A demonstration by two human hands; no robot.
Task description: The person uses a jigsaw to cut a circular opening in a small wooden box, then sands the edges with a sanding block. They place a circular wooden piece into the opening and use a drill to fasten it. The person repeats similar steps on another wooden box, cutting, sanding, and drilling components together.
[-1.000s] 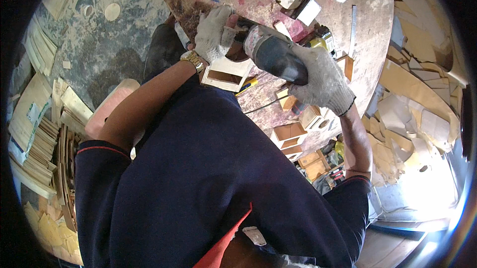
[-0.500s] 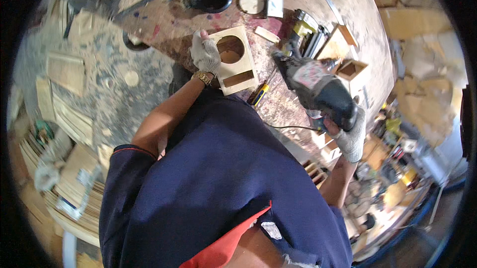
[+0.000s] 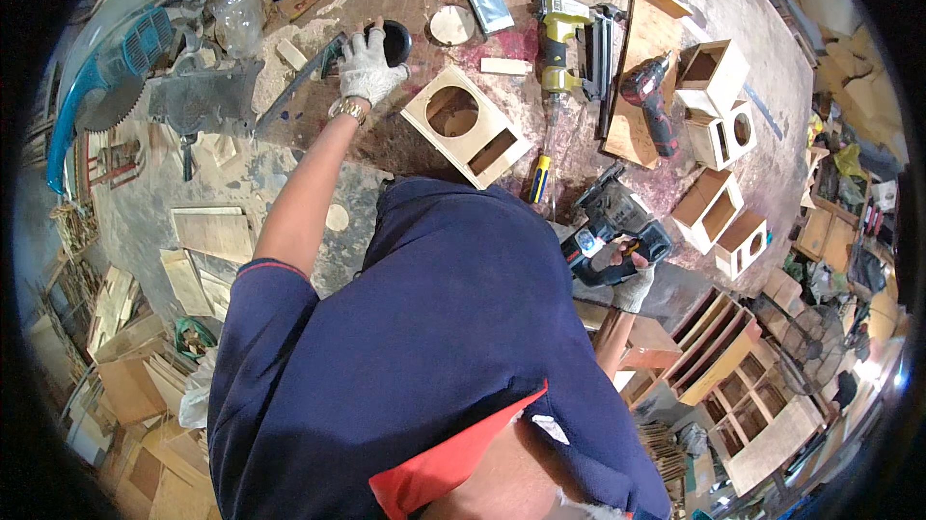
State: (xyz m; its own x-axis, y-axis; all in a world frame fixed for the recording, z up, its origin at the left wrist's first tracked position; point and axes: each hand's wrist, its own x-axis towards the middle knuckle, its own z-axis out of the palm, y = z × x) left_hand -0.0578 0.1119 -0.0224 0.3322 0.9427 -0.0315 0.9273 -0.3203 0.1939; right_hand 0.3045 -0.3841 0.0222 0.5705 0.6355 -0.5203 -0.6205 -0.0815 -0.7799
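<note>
My left hand (image 3: 371, 71), in a whitish knit glove, reaches out with spread fingers at the edge of a black round dish-shaped piece (image 3: 394, 41); I cannot tell whether it touches. On the bench near my right side, my right hand (image 3: 632, 281), also gloved, is wrapped round the handle of a black and grey power sander (image 3: 617, 216). Between the hands lies a pale wooden box (image 3: 453, 149) with a round hole and a rectangular slot in its face. A yellow-handled screwdriver (image 3: 540, 179) lies right of the box.
Beyond the screwdriver lie a green-black nail gun (image 3: 559, 42) and a red-black drill (image 3: 649, 100) on a board. Several small wooden boxes (image 3: 709, 206) stand at the right. A blue saw with a toothed blade (image 3: 111, 86) is at far left, wood panels (image 3: 214, 233) below.
My left hand has let go of the wooden box and moved up-left to the black round piece. My right hand has brought the sander from raised down and nearer my body. The box looks turned.
</note>
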